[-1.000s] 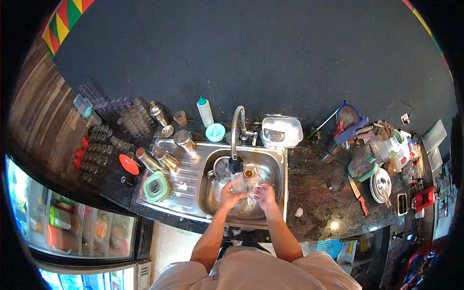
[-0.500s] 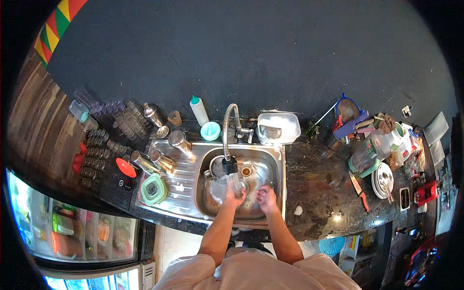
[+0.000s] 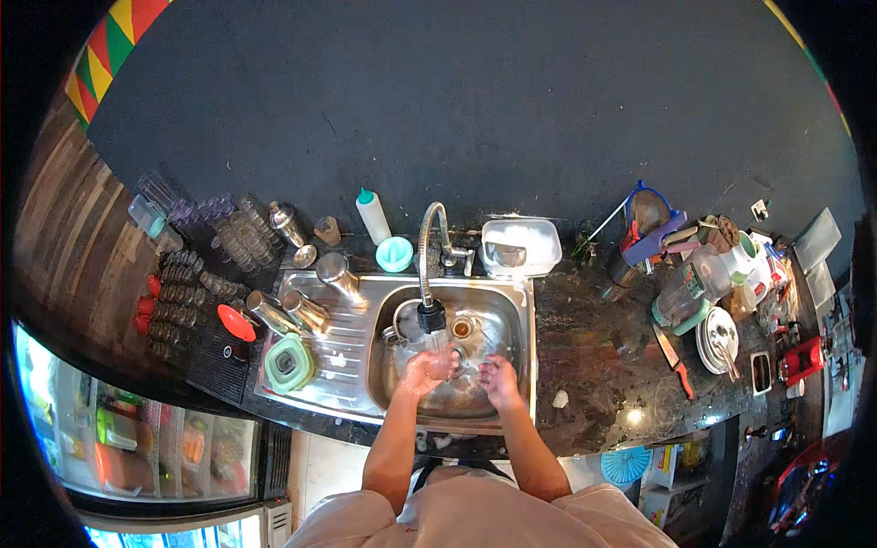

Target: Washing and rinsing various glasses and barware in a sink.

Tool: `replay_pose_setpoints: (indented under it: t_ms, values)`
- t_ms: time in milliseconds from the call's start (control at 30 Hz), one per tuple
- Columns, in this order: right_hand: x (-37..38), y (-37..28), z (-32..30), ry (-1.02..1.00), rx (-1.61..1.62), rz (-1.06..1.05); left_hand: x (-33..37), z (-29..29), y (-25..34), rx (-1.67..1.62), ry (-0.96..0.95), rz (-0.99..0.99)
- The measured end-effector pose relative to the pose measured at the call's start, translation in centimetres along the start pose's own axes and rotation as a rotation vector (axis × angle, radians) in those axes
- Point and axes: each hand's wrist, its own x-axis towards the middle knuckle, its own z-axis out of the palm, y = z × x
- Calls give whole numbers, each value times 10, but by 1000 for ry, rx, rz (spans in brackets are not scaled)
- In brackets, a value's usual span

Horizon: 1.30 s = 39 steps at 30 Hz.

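Observation:
Over the steel sink (image 3: 523, 365), my left hand (image 3: 420, 374) is closed around a clear drinking glass (image 3: 445, 362). The glass is tilted below the black spout of the flexible tap (image 3: 430, 317), and water runs onto it. My right hand (image 3: 498, 382) is just right of the glass, apart from it, with curled fingers; whether anything small is in them is hidden. A metal cup (image 3: 408, 317) lies in the basin behind the glass, left of the drain (image 3: 463, 326).
Metal tumblers (image 3: 304, 311) and a green-lidded container (image 3: 290, 363) stand on the drainboard. Several glass mugs (image 3: 174, 315) line the left counter. A clear tub (image 3: 521, 245) sits behind the basin. At right lie an orange-handled knife (image 3: 673, 362), a blender jug (image 3: 682, 297) and stacked plates (image 3: 717, 340).
My left hand has shifted slightly left and down with the glass, and the glass has tilted. My right hand has moved a little lower and stays curled. The whole view has shifted slightly.

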Motion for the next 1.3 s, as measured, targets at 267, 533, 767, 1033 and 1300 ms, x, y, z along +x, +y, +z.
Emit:
replay_pose_setpoints:
  t_ms: [267, 533, 767, 1033, 1300]
  values:
    - [-7, -4, -9, 64, -32, 29, 7, 19, 5, 278, 26, 153]
    - [17, 17, 24, -128, 14, 160, -14, -9, 6, 803, 470, 538]
    - [57, 41, 99, -378, 167, 210, -48, -45, 17, 833, 518, 578]
    - [30, 23, 118, -393, 206, 204, -34, -30, 12, 670, 377, 449]
    - [29, 30, 101, -465, 124, 145, -36, -23, 19, 780, 346, 479]
